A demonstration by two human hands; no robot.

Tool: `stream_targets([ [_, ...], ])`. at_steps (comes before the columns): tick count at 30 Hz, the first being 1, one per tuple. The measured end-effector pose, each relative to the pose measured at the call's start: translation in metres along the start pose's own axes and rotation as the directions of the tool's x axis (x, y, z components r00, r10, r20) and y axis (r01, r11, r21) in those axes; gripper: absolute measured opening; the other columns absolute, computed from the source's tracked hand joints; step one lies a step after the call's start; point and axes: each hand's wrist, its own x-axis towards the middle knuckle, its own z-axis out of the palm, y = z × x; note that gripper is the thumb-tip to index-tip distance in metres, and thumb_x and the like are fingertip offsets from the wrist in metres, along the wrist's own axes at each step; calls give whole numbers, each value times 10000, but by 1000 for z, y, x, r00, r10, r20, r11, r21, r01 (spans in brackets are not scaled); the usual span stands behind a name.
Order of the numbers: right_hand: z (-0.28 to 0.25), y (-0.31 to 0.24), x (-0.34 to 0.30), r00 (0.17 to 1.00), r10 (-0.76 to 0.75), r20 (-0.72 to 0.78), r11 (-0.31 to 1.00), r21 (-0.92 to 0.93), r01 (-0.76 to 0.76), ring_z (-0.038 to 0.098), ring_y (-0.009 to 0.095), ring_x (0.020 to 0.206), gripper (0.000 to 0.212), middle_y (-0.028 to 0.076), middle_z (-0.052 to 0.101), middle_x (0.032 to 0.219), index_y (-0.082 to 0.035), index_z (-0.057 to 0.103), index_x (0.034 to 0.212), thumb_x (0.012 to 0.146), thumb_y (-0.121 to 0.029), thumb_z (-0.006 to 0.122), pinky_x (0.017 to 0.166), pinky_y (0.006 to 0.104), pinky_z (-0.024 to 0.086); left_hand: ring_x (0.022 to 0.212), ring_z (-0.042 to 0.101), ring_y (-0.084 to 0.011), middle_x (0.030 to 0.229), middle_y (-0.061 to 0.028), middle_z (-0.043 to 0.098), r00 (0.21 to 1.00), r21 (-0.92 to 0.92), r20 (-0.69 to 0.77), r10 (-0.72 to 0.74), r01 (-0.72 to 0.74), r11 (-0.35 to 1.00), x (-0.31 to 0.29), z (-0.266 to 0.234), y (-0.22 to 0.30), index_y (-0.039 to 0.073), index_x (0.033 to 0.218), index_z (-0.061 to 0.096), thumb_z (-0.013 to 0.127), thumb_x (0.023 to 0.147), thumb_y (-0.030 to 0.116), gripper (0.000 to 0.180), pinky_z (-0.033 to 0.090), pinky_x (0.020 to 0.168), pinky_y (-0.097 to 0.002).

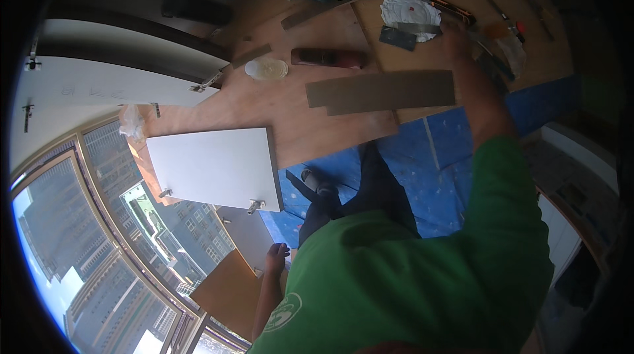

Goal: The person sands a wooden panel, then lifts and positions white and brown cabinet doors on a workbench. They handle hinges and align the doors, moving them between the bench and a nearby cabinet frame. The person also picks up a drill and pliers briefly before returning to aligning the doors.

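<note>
My right hand (pixel 456 40) reaches out over the workbench at the upper right, closed at the end of a flat grey scraper blade (pixel 421 28). That blade lies across a crumpled white rag (pixel 401 5). A small dark flat plate (pixel 397 38) is beside the blade, and an orange and black utility knife (pixel 450 8) rests against the rag's far side. Down by my side hangs my left hand (pixel 276 258), its fingers loosely bent and nothing seen in it. Above it is a white cabinet door (pixel 211 166) with metal hinges.
A brown strip of board (pixel 383 92), a dark red bottle (pixel 329 58) and a clear bottle (pixel 266 69) lie on the plywood bench (pixel 297 126). Blue sheeting (pixel 422 182) covers the floor. Several hand tools (pixel 492 57) are right of my hand; windows (pixel 99 242) stand at left.
</note>
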Motion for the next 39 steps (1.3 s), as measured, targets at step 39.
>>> stream_targets([
  [39, 24, -534, -408, 933, 3, 359, 340, 877, -339, 709, 250, 754, 284, 114, 732, 813, -23, 712, 956, 794, -245, 785, 693, 352, 536, 982, 666, -214, 1083, -122, 701, 978, -558, 195, 73, 50, 828, 106, -58, -97, 12, 1216, 582, 561, 996, 397, 444, 491, 824, -344],
])
